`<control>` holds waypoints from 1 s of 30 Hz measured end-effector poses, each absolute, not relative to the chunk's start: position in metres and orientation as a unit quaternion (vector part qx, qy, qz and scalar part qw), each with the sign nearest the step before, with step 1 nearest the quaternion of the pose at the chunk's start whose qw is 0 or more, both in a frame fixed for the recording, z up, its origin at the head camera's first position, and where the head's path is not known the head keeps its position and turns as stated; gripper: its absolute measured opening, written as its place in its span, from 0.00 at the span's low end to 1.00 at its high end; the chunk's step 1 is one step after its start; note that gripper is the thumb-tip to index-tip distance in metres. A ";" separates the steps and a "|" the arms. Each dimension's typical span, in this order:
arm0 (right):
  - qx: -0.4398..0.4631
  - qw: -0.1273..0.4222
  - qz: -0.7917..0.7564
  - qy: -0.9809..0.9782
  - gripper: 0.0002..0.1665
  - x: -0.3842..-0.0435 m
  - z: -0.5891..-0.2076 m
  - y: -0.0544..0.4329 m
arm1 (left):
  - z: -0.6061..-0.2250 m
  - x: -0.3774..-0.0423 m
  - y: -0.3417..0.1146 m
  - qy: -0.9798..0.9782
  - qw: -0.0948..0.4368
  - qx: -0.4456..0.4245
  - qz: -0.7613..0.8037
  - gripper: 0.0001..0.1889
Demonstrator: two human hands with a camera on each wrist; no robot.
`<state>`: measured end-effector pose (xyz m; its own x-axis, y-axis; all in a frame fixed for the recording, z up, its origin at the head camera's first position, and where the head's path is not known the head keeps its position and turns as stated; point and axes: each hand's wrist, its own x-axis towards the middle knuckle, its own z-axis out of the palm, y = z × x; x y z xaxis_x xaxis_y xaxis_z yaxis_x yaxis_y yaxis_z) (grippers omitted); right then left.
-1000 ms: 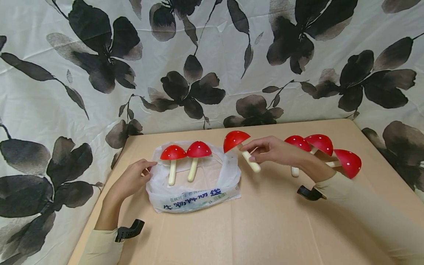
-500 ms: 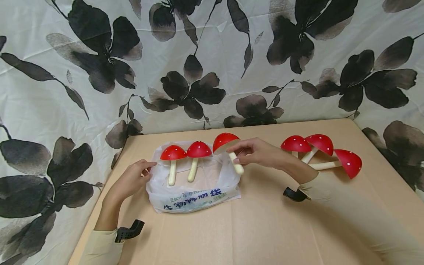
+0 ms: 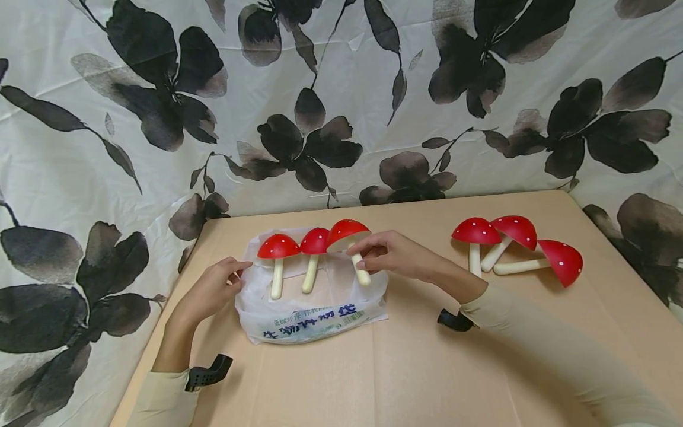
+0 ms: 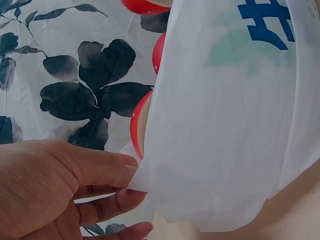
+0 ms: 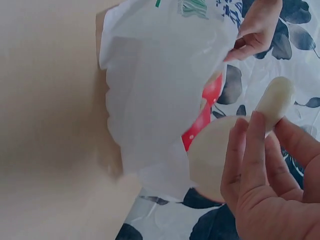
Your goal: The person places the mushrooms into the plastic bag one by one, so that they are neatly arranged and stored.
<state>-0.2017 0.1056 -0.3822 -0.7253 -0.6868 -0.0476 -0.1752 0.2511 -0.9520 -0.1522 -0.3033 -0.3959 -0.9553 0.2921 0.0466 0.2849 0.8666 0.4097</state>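
Note:
A toy mushroom with a white-dotted red cap is pinched by its pale stem in my right hand, over the right side of a white plastic bag. Its cap overlaps a second mushroom in the head view. Beside that one, a third mushroom stands at the bag's left, stem toward me. Thumb and finger of my left hand pinch the bag's left edge, which the left wrist view shows closely at the bag corner. The right wrist view shows the held stem between my fingertips.
Several things lie on the tan table. At the right are three more mushrooms, one upright, one leaning and one on its side. A floral cloth hangs behind the table.
My right hand has carried its mushroom leftward, from beside the bag to over its right side. My left hand keeps its hold on the bag edge. The mushrooms at the right stay put.

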 end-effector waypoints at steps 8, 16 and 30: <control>-0.243 0.204 -0.534 0.784 0.19 -0.198 -0.392 0.091 | -0.397 -0.152 -0.303 0.968 0.016 0.142 0.208 0.19; -0.189 0.178 -0.503 0.824 0.19 -0.200 -0.401 0.082 | -0.396 -0.153 -0.303 0.967 0.012 0.150 0.204 0.19; -0.161 0.142 -0.463 0.860 0.19 -0.207 -0.411 0.071 | -0.401 -0.154 -0.308 0.963 -0.003 0.165 0.212 0.19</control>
<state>-0.2071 0.0706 -0.4112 -0.9081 -0.4079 -0.0950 -0.1454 0.5199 -0.8417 -0.1537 -0.3081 -0.4010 -0.9456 0.3165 0.0748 0.3187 0.8556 0.4080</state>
